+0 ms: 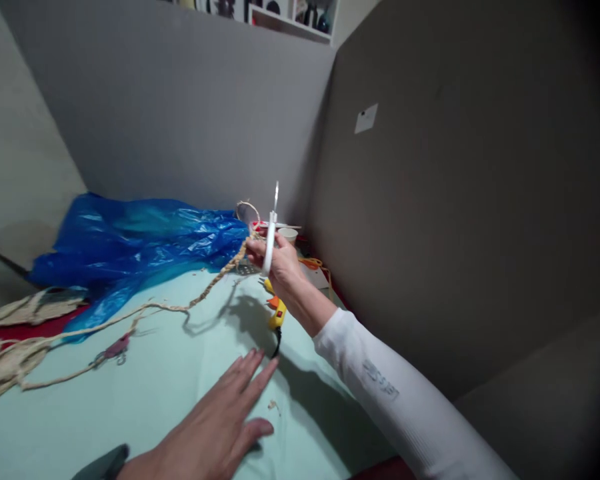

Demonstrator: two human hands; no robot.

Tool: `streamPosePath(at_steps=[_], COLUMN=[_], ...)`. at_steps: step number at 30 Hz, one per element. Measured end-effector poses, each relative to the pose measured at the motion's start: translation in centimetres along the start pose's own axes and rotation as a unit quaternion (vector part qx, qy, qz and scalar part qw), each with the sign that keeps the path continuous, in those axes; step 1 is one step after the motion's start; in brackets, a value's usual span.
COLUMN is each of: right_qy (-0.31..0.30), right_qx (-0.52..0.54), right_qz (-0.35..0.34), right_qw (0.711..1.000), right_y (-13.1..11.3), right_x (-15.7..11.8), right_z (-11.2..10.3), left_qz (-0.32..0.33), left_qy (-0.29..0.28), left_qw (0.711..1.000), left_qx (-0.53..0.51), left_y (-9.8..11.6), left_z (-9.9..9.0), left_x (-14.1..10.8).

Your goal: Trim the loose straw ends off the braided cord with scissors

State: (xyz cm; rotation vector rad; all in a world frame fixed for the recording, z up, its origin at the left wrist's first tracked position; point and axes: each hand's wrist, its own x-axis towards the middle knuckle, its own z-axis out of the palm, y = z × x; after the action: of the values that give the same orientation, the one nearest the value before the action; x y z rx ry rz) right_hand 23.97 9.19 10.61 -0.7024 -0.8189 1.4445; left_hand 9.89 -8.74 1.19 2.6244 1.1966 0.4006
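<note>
My right hand (280, 263) reaches out over the far part of the table, closed on white-handled scissors (270, 243) whose blades point up. Beside its fingertips is the thick end of a braided tan rope (225, 270); whether the fingers also grip it is unclear. The rope runs left across the pale green tabletop (170, 360). My left hand (215, 417) hovers or rests low at the front, fingers spread, holding nothing. Just past its fingertips lies a yellow tool (278, 315) with a black cord.
A crumpled blue plastic sheet (145, 233) covers the back left. Loose tan fibre (10, 360) and a small purple item with metal hooks (116, 349) lie at left. A white cup (287, 235) stands behind my right hand. Grey partitions (205, 107) enclose the back and right.
</note>
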Motion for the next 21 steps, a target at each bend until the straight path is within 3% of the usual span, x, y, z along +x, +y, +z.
streamPosePath(at_steps=[3,6,8,12,16,21], right_qy=[-0.001,-0.003,0.0,0.006,-0.002,-0.019], right_qx=[0.0,-0.004,-0.008,-0.014,-0.011,0.0], right_qz=[-0.002,0.0,0.002,0.003,0.0,-0.005], right_qw=[1.0,1.0,1.0,1.0,1.0,1.0], right_y=[0.1,0.2,0.3,0.8,1.3,1.7], right_x=[0.0,0.3,0.5,0.6,0.5,0.8], right_z=[-0.3,-0.7,-0.8,-0.4,0.1,0.3], left_qz=[0.035,0.077,0.113,0.147,0.129,0.158], left_qy=[0.024,0.117,0.139,0.125,0.104,0.036], left_qw=[0.996,0.973,0.962,0.955,0.965,0.984], left_qx=[0.075,0.184,0.206,0.225,0.204,0.074], left_y=[0.3,0.0,-0.3,-0.4,1.0,4.6], left_z=[0.4,1.1,1.8,3.9,6.2,6.4], left_x=[-0.4,0.1,1.0,3.5,5.2,4.1])
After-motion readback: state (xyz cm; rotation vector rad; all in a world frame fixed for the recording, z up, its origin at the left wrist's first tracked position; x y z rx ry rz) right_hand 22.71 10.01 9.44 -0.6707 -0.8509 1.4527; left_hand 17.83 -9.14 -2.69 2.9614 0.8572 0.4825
